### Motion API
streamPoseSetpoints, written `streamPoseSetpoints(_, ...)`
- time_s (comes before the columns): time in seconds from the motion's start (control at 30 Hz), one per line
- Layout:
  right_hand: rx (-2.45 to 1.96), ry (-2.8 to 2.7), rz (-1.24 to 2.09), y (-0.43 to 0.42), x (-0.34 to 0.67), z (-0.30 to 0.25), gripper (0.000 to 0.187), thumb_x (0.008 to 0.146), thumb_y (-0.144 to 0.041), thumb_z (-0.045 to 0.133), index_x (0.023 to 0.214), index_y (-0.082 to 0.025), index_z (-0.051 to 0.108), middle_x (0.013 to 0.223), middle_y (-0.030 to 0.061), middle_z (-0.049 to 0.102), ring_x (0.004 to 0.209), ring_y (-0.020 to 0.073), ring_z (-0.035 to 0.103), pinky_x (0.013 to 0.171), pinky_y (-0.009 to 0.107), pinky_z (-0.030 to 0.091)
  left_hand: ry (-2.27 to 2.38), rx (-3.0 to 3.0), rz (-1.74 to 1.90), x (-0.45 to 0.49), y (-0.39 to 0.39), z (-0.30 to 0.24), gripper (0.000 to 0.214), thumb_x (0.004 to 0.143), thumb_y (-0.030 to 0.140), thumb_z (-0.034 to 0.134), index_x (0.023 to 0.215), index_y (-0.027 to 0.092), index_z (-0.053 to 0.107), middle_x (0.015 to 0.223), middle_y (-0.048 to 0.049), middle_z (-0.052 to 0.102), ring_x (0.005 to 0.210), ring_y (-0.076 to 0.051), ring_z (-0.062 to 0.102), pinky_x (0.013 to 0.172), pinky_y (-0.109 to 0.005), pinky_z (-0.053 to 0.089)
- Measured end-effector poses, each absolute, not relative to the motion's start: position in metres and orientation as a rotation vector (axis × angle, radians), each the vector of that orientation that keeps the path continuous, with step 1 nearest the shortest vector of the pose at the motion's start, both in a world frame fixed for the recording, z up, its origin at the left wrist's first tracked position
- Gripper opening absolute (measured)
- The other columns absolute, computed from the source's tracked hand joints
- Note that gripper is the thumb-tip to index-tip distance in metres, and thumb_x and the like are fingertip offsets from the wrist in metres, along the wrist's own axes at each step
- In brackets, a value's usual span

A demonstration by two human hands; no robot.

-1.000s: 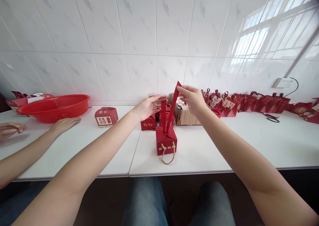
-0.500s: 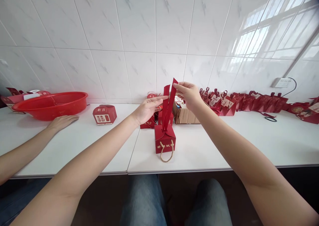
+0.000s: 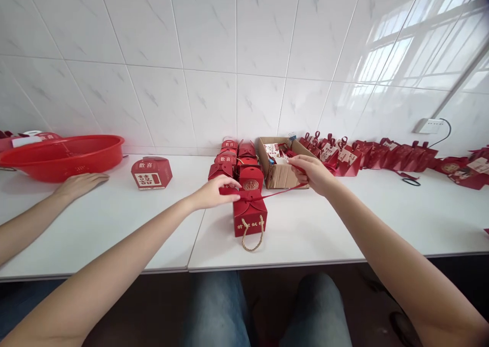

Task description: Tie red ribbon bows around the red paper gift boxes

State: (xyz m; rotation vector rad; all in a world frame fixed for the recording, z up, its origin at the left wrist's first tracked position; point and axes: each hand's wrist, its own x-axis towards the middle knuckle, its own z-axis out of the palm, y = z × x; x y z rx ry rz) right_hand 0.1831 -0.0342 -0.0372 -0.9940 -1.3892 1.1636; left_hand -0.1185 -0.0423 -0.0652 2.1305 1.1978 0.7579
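Fingers of my left hand (image 3: 212, 193) and right hand (image 3: 314, 174) pinch the ribbon (image 3: 244, 194) ends; it seems limp, slippery; box (image 3: 250, 218) probably light.

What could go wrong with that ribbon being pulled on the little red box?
The ribbon is stretched tight between the left hand and right hand, so it might slip from the fingers. A harder tug could tip the small red box, which stands close to the table edge.
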Motion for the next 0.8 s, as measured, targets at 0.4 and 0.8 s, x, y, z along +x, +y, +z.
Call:
streamPoseSetpoints(0.4,-1.117,-2.268,0.618,-0.029,0.163,-0.061,0.01,0.073,-0.027,0.067,0.079,-0.028,0.075,0.087,0.0022,0.072,0.077,0.0223,0.064,0.067,0.033,0.048,1.181,2.228,0.496,-0.084,-0.031,-0.079,0.036,0.071,0.048,0.065,0.096,0.023,0.059,0.107,-0.0056,0.052,0.092,-0.022,0.056,0.078,-0.033,0.046)
streamPoseSetpoints(0.8,-1.235,-2.673,0.722,-0.003,0.129,-0.04,0.05,0.052,-0.049,0.081,0.094,-0.025,0.068,0.1,0.0058,0.066,0.084,0.0255,0.061,0.057,0.029,0.044,1.253,2.397,0.003,-0.061,-0.002,-0.044,0.018,0.066,0.038,0.068,0.064,0.021,0.063,0.083,-0.0085,0.063,0.065,-0.022,0.055,0.046,-0.028,0.033)
